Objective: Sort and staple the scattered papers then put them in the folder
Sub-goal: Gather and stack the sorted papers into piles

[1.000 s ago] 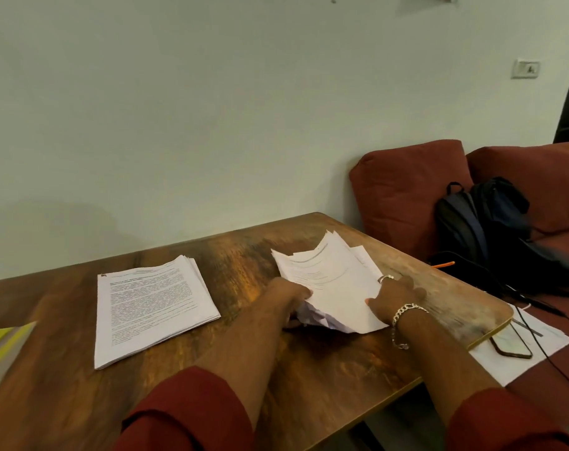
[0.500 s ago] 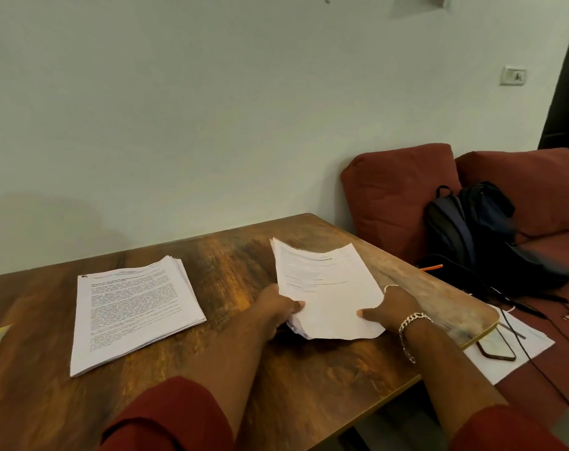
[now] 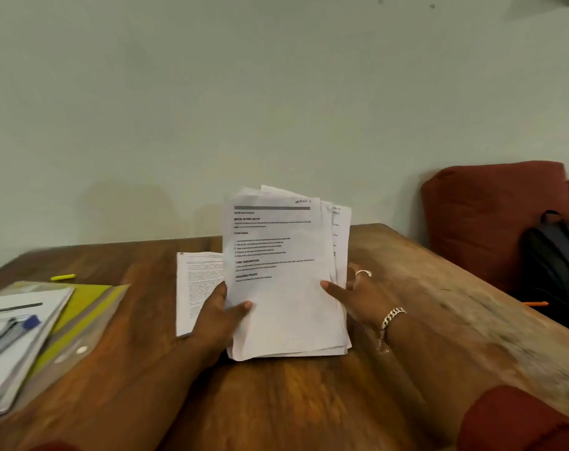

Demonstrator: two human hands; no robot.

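Centre of frame: left hand point(image 3: 219, 315) and right hand point(image 3: 351, 296) gripped paper stack point(image 3: 283, 278) upright, bottom edge on table point(image 3: 309, 402).

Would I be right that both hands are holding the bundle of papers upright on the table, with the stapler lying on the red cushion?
Not quite. The head view shows the stapler lying on the papers over the yellow folder at the left, not on the red cushion. The left hand and right hand do hold the bundle of papers upright on the table.

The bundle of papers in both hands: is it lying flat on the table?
No, both hands hold the bundle of papers upright, bottom edge on the table.
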